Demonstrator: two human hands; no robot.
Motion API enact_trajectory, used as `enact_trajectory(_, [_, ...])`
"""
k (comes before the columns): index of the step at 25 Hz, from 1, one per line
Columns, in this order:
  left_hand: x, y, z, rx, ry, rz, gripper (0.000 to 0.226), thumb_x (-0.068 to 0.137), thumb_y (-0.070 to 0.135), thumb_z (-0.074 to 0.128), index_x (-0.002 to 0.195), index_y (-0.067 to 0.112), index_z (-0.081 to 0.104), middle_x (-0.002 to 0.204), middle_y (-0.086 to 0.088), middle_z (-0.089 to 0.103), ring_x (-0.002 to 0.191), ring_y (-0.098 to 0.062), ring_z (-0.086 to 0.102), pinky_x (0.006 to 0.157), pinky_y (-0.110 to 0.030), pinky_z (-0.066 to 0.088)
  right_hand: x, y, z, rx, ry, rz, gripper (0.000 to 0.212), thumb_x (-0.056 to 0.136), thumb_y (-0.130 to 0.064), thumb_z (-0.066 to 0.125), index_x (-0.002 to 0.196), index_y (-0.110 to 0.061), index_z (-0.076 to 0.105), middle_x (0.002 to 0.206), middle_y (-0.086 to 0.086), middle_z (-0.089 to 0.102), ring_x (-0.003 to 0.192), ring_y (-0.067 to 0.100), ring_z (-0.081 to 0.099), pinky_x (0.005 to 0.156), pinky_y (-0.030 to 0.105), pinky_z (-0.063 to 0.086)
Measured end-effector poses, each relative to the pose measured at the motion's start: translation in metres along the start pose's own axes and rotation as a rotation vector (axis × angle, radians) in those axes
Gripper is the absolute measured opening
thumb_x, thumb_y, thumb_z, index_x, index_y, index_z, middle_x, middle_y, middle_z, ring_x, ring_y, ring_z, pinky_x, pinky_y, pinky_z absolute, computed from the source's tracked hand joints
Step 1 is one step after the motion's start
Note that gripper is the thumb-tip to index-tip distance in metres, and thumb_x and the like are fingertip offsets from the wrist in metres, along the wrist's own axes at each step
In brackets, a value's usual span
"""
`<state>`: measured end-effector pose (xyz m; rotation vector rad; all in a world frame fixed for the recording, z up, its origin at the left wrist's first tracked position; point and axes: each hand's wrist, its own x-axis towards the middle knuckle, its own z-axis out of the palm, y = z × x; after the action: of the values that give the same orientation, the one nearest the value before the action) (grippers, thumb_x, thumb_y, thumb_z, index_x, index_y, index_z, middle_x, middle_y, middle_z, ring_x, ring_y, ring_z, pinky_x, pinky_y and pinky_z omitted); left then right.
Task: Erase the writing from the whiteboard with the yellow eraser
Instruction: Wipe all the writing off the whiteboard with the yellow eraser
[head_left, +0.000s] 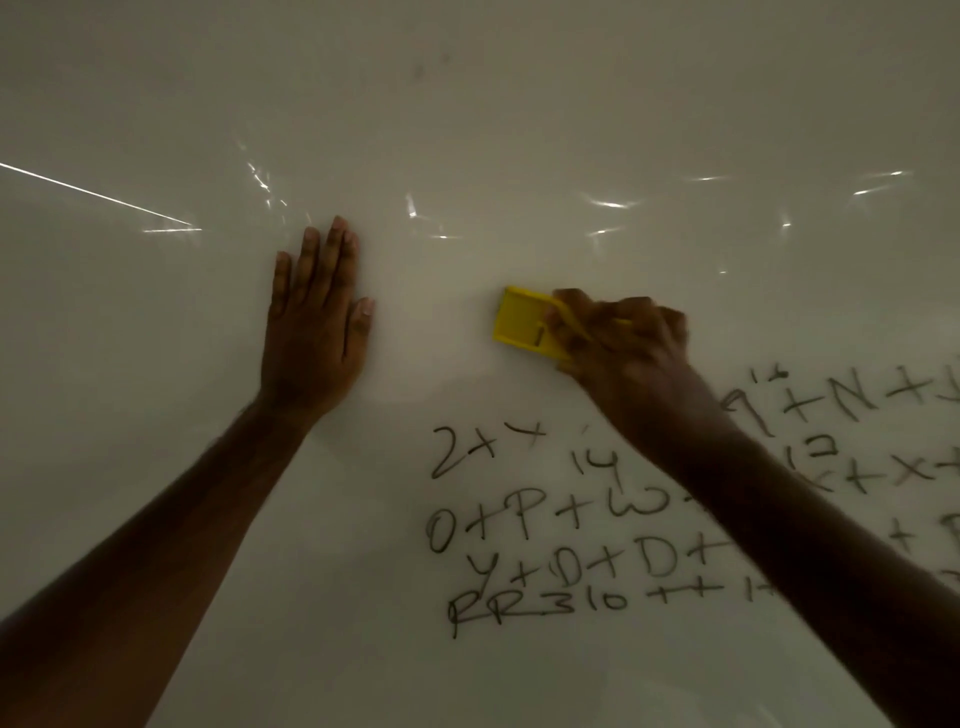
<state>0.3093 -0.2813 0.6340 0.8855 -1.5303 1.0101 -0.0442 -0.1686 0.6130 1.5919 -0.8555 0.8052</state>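
1. Filling the whole view, the whiteboard (519, 104) is a glossy pale surface with streaks of reflected light across its upper half. That upper half and the left side show no legible marks apart from a faint smudge near the top centre. Judged hard, smooth and slippery: anything pressed on it is likely to glide unless held down firmly.

2. Dark marker writing (545, 525) occupies the lower centre and lower right: several rows of letters, numbers and plus signs. Part of it is hidden behind the right forearm. Judged: most of the erasing is yet to be done.

3. Left hand (317, 322): laid flat on the board well to the left of the writing, fingers straight and close together, holding nothing. It appears to serve as a brace.

4. Right hand (618, 343): fingers curled around the eraser, gripping it from the right-hand end, against the board just above the top row of writing.

5. Yellow eraser (519, 325): a small rectangular block with a raised ridge along its back, which the fingers grip. Its left half is exposed; the rest is covered by the hand. It sits right of centre, apart from the left hand.
   - Handling, as judged: light, with a rigid plastic body. The wiping face cannot be seen.
   - Best hold: the back ridge, as taken now, with even pressure so the face lies flat.
   - Risk: tilting onto an edge could leave streaks.
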Motion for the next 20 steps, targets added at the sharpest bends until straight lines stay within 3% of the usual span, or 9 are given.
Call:
enact_trajectory(5, [-0.003,-0.003,0.0,-0.013,-0.004,0.014,0.065,0.115,0.035,0.027,0.173,0.008,0.02,0.183,-0.01,0.015,0.169,-0.033,0.012,0.137,-0.056,0.009,-0.027,-0.075,0.024,0.086,-0.103,-0.2,0.078,0.089,-0.014,0.074,0.159,-0.022,0.04,0.166,0.005,0.04,0.126,0.034,0.054,0.1,0.057,0.041])
enact_trajectory(9, [-0.005,-0.003,0.001,-0.019,0.004,0.021,0.065,0.114,0.034,0.027,0.173,0.008,0.02,0.183,-0.01,0.015,0.169,-0.033,0.012,0.137,-0.055,0.008,-0.063,-0.058,0.009,0.065,-0.161,-0.321,0.069,0.096,-0.015,0.062,0.16,-0.022,0.039,0.165,0.004,0.041,0.125,0.031,0.057,0.1,0.055,0.041])
enact_trajectory(12, [-0.004,-0.003,0.002,-0.008,0.021,0.019,0.065,0.114,0.033,0.028,0.173,0.007,0.021,0.182,-0.011,0.016,0.169,-0.034,0.013,0.137,-0.054,0.008,-0.039,-0.041,0.008,0.047,-0.116,-0.187,0.067,0.099,-0.021,0.068,0.159,-0.024,0.04,0.168,0.001,0.038,0.129,0.033,0.053,0.101,0.055,0.04])
enact_trajectory(15, [-0.006,-0.001,0.004,-0.001,0.029,0.009,0.064,0.115,0.032,0.03,0.173,0.007,0.021,0.182,-0.011,0.017,0.169,-0.034,0.014,0.138,-0.053,0.007,-0.009,-0.069,0.02,0.081,-0.044,-0.107,0.063,0.098,-0.024,0.068,0.156,-0.025,0.044,0.166,-0.002,0.041,0.126,0.033,0.054,0.098,0.054,0.042])
enact_trajectory(17, [-0.009,0.0,0.004,-0.004,0.033,-0.004,0.064,0.115,0.032,0.031,0.173,0.006,0.022,0.182,-0.012,0.018,0.169,-0.035,0.015,0.137,-0.053,0.008,-0.012,-0.096,0.027,0.097,-0.077,-0.192,0.069,0.093,-0.017,0.07,0.156,-0.023,0.044,0.165,0.002,0.042,0.122,0.032,0.056,0.097,0.054,0.044])
enact_trajectory(20, [-0.015,0.002,0.005,-0.009,0.019,-0.025,0.066,0.115,0.034,0.031,0.173,0.004,0.02,0.181,-0.014,0.017,0.168,-0.037,0.015,0.136,-0.055,0.008,-0.042,-0.103,0.024,0.09,-0.11,-0.322,0.06,0.097,-0.015,0.057,0.155,-0.021,0.045,0.162,0.003,0.047,0.12,0.031,0.061,0.095,0.054,0.048])
